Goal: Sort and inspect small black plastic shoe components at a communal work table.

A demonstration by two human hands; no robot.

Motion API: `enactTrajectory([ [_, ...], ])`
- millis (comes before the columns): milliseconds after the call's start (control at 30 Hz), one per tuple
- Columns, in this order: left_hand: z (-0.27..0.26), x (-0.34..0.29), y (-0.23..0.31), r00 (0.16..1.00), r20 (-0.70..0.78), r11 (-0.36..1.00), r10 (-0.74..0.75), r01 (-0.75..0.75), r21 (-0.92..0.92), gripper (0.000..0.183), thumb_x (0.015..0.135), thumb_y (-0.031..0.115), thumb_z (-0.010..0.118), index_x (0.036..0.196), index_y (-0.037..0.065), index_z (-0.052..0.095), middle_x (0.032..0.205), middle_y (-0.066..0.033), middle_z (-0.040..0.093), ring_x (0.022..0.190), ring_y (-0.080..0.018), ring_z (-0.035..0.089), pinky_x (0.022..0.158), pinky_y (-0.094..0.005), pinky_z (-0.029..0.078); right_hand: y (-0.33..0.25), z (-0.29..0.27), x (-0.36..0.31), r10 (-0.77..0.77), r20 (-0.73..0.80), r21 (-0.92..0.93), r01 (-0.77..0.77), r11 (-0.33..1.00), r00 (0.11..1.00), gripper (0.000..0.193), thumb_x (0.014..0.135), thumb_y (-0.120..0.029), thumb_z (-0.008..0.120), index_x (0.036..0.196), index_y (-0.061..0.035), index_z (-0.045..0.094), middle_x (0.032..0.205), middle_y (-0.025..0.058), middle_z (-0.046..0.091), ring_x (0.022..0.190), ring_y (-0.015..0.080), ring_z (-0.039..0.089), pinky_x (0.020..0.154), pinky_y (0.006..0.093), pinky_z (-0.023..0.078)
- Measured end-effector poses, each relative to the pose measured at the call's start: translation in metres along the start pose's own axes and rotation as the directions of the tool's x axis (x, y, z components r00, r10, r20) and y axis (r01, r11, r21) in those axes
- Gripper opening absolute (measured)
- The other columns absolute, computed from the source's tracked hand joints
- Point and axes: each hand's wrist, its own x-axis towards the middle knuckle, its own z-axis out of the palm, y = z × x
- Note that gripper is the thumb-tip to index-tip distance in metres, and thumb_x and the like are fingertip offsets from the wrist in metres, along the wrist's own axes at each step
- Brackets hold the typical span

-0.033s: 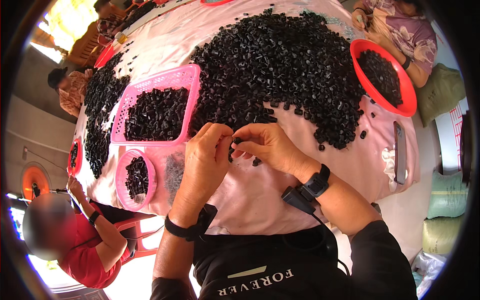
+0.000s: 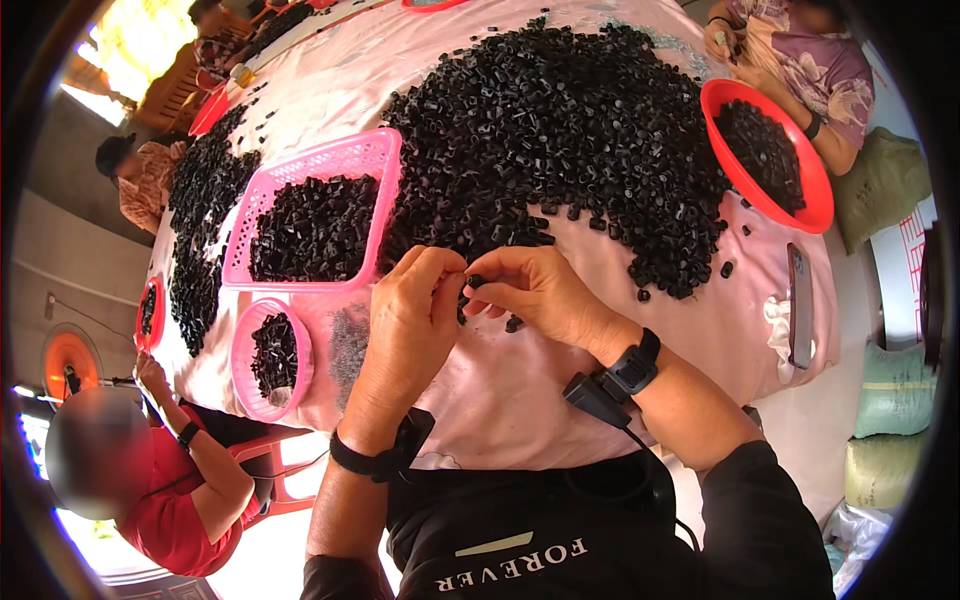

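My left hand (image 2: 415,310) and my right hand (image 2: 535,290) meet fingertip to fingertip above the pink tablecloth (image 2: 500,400). Together they pinch a small black plastic piece (image 2: 475,281). More black bits seem tucked under my right fingers, though I cannot tell how many. Just beyond my hands lies a large heap of the same black pieces (image 2: 560,130). Each wrist carries a black band, and a cable runs from the right one.
A pink rectangular basket (image 2: 385,150) and a small round pink bowl (image 2: 243,395) hold black pieces at my left. A red bowl (image 2: 818,205) and a phone (image 2: 800,305) lie at right. Other people sit at lower left (image 2: 180,490), left (image 2: 135,180) and upper right (image 2: 800,70).
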Motion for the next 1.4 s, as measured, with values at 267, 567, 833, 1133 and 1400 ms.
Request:
enactTrajectory([
  [267,0.004,0.002,-0.004,0.999,-0.018,0.999,0.026,-0.026,0.021,0.008,0.089,-0.005,0.065,0.096,0.0,0.067,0.086,-0.0108,0.068,0.074,-0.0211,0.068,0.066,-0.0323,0.052,0.0,-0.003,0.001,0.004,0.002,-0.008,-0.004,1.0,1.0,0.022,0.1,-0.008,0.065,0.119,0.0033,0.066,0.102,0.0087,0.074,0.094,0.0149,0.074,0.079,0.0262,0.059],
  [567,0.001,0.002,-0.003,0.998,-0.062,1.0,-0.005,0.004,-0.019,0.009,0.089,-0.005,0.066,0.097,-0.001,0.067,0.084,-0.0096,0.068,0.073,-0.0174,0.066,0.065,-0.0299,0.051,-0.007,-0.004,0.001,-0.032,-0.012,0.047,0.032,0.998,0.999,0.023,0.101,-0.013,0.065,0.121,-0.0023,0.064,0.101,0.007,0.075,0.092,0.0145,0.074,0.073,0.0249,0.058],
  [833,0.009,-0.001,0.001,1.0,-0.029,0.998,-0.003,0.001,-0.068,0.007,0.09,-0.003,0.063,0.096,-0.001,0.065,0.087,-0.0155,0.067,0.078,-0.0308,0.069,0.067,-0.0377,0.054,-0.011,-0.005,0.0,0.057,-0.058,0.095,-0.051,0.994,0.997,0.015,0.106,-0.018,0.055,0.112,-0.0035,0.056,0.101,0.0108,0.075,0.092,0.0177,0.075,0.068,0.0245,0.058],
  [1133,0.011,0.001,-0.001,0.993,-0.11,0.999,-0.038,0.034,-0.037,0.008,0.091,-0.002,0.064,0.099,0.0,0.067,0.086,-0.0094,0.068,0.075,-0.0184,0.066,0.065,-0.0306,0.05,-0.015,-0.001,-0.001,0.056,0.024,0.068,-0.057,0.996,0.998,0.017,0.107,-0.02,0.055,0.112,-0.0036,0.057,0.103,0.0109,0.075,0.092,0.017,0.075,0.07,0.0254,0.058],
  [1400,0.006,0.003,0.0,0.988,-0.13,0.993,-0.08,0.068,-0.095,0.007,0.091,-0.001,0.064,0.098,-0.001,0.066,0.086,-0.0101,0.068,0.076,-0.0174,0.065,0.067,-0.0298,0.051,-0.01,-0.005,0.001,0.025,-0.042,0.114,-0.02,0.993,0.999,0.019,0.105,-0.019,0.058,0.115,-0.0029,0.061,0.101,0.0087,0.075,0.086,0.0128,0.073,0.072,0.025,0.058],
])
